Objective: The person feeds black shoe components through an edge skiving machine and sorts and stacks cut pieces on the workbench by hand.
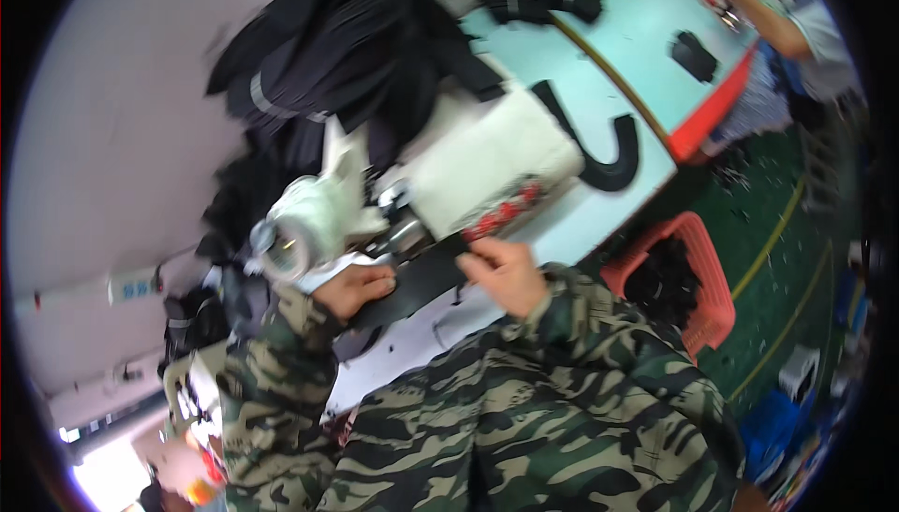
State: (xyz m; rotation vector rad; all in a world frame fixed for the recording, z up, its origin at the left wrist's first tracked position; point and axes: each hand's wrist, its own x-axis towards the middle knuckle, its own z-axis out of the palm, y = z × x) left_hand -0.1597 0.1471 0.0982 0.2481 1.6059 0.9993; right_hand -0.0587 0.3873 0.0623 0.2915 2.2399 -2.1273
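A strip of black fabric (423,280) is stretched between my two hands in front of a white sewing machine (496,152). My left hand (354,290) is closed on the strip's left part, thumb on top. With thumb and fingers, my right hand (508,275) pinches its right end. The strip's far edge lies close to the metal parts of the machine's head (405,234); whether it is under the needle I cannot tell. Red pieces (506,214) show along the machine's near side, blurred.
Dark garments (346,53) are heaped behind the machine. A curved black strip (613,173) lies on the pale table (618,217), with black bundles (693,55) farther off. Right of me, a red basket (716,292) holds black pieces. Another person's arm (773,25) is at the far right.
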